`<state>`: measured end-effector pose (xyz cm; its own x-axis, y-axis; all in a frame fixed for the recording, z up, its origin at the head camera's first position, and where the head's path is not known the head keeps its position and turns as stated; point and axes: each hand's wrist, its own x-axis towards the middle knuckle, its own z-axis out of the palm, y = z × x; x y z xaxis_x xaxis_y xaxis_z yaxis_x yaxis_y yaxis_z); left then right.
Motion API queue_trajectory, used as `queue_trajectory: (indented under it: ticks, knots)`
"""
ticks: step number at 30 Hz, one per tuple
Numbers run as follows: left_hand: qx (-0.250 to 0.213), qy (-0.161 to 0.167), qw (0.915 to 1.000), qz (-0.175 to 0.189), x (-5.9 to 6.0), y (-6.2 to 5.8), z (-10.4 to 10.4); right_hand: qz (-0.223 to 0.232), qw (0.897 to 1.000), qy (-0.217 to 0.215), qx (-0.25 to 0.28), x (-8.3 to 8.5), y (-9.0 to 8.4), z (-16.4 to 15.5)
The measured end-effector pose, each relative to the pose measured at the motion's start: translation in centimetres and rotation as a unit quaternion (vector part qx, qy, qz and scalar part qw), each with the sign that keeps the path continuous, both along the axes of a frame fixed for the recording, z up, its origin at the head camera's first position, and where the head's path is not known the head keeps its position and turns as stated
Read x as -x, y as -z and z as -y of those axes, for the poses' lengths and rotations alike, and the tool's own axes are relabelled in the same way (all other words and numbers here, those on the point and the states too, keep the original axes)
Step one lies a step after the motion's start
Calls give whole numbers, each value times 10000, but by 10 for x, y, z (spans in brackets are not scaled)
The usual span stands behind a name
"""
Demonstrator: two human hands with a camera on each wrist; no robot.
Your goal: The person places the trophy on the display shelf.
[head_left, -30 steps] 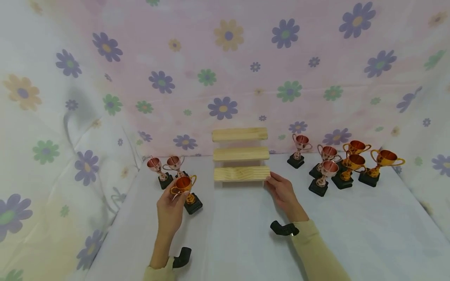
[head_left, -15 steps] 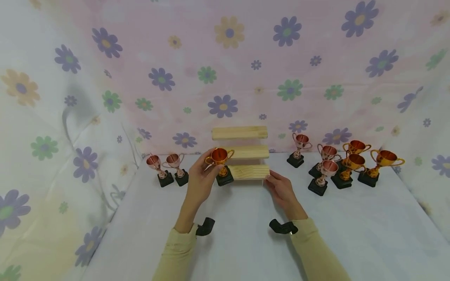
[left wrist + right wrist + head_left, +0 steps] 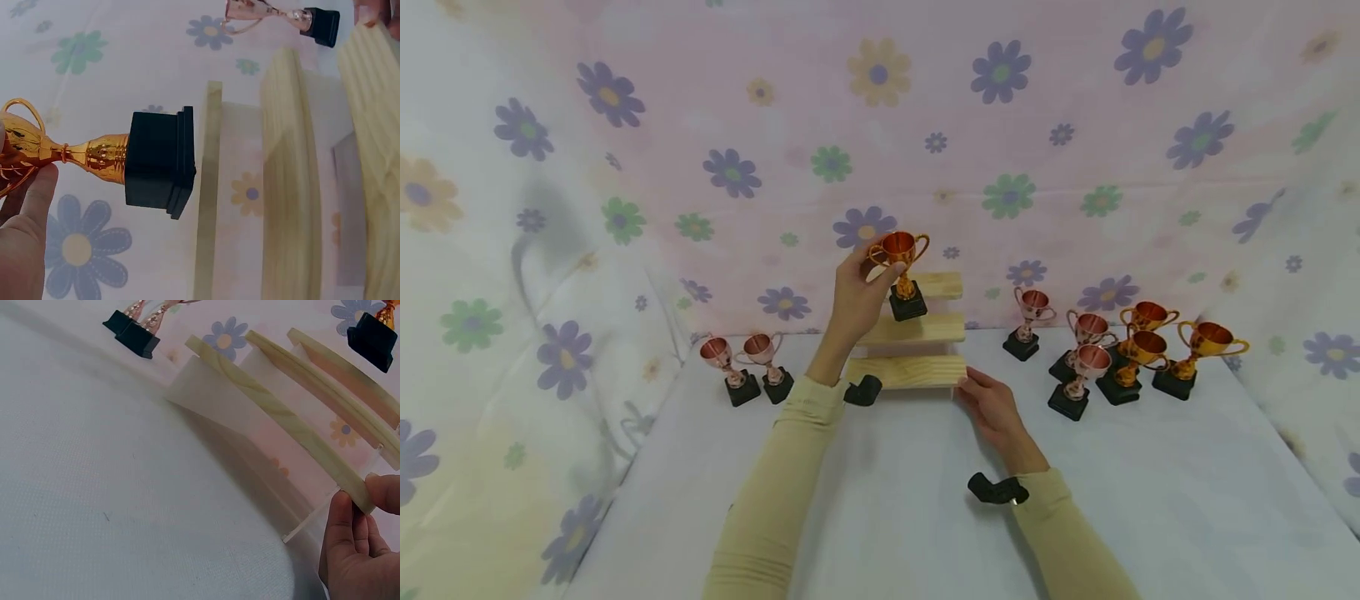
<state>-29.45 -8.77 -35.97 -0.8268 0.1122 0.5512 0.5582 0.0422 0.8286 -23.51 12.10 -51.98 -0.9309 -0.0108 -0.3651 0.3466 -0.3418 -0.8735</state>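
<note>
Above top step | gold trophy (image 3: 901, 265) upright, cup up | left hand (image 3: 857, 293) grips cup | right hand (image 3: 992, 403) pinches bottom step (image 3: 904, 372)

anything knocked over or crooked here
Nothing stands out. The trophies on the table stand upright, the wooden step shelf sits level, and the left hand holds the gold trophy upright by the top step.

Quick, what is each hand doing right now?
Left hand: holds the gold trophy.
Right hand: pinches the bottom step of the wooden stand.
</note>
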Motion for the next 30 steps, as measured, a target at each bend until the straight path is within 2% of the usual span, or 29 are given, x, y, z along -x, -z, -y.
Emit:
queue_trajectory:
  ticks: [8,13,22,30]
  knots:
    - [105,248,9994,236,35,0,-19,-69,10000,-30,56,-1,0,0]
    - [87,405,9981,462,47,0,-29,-38,10000,-8,34,-1,0,0]
    - [29,675,9943,820,63,-4,-45,-24,10000,-16,47,-1,-2,-1]
    - [111,617,9941,883,66,-5,-52,-89,10000,-32,6,-1,1,-2]
